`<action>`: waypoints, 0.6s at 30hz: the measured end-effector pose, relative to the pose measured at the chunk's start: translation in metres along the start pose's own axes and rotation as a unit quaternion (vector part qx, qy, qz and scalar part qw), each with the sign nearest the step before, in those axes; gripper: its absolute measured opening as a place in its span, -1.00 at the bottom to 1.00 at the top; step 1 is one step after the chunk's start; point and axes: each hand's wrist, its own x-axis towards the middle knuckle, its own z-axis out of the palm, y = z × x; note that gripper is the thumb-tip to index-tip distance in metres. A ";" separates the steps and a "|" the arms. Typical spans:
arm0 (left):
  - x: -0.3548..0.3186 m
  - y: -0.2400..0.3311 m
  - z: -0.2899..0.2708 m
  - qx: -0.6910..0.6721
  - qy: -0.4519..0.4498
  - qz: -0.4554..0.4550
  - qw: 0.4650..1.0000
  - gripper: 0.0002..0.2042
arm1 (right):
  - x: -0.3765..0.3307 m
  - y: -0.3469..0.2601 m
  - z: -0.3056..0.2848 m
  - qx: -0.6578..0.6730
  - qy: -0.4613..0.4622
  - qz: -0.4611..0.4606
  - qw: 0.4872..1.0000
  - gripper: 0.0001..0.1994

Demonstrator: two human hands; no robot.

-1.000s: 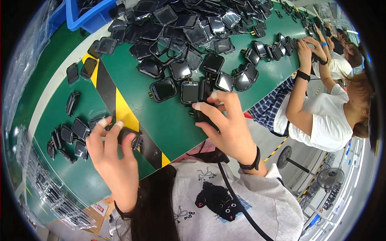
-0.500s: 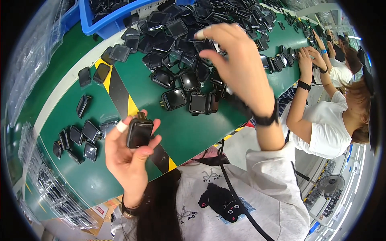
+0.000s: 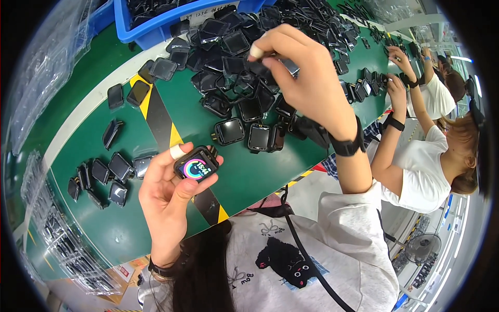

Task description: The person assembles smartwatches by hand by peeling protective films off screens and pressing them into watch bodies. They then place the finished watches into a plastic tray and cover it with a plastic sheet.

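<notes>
Head view: left hand [image 3: 169, 195] fingers grip lit smartwatch [image 3: 196, 165].

1 lit smartwatch body [image 3: 196, 167], 1 blue bin [image 3: 156, 23], dozens of dark watch bodies heaped [image 3: 244, 83], 7 more in a small cluster [image 3: 101, 177]

A long green workbench [image 3: 104, 218] runs from the lower left toward the upper right, crossed by a yellow-and-black striped band [image 3: 161, 122] and edged along its far side by a pale strip [image 3: 78, 122]. A blue plastic bin [image 3: 156, 26] stands at the bench's far edge, with clear plastic sheeting [image 3: 49, 57] just beside it at the upper left. Below the near edge lies a light grey floor [image 3: 312, 190] marked with hazard tape. A pedestal fan [image 3: 422, 247] stands at the lower right. Lighting is bright and even.
</notes>
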 end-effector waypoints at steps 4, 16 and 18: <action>-0.004 -0.001 0.000 -0.013 -0.016 -0.004 1.000 -0.57 | -0.010 -0.034 -0.012 0.146 0.038 -0.132 0.980 -0.79; -0.009 0.007 0.015 0.000 -0.066 0.028 0.997 -0.52 | -0.037 -0.056 -0.007 0.211 0.133 -0.271 0.930 -0.81; -0.009 0.007 0.016 0.013 -0.059 0.017 0.998 -0.51 | -0.038 -0.058 -0.013 0.202 0.120 -0.266 0.935 -0.81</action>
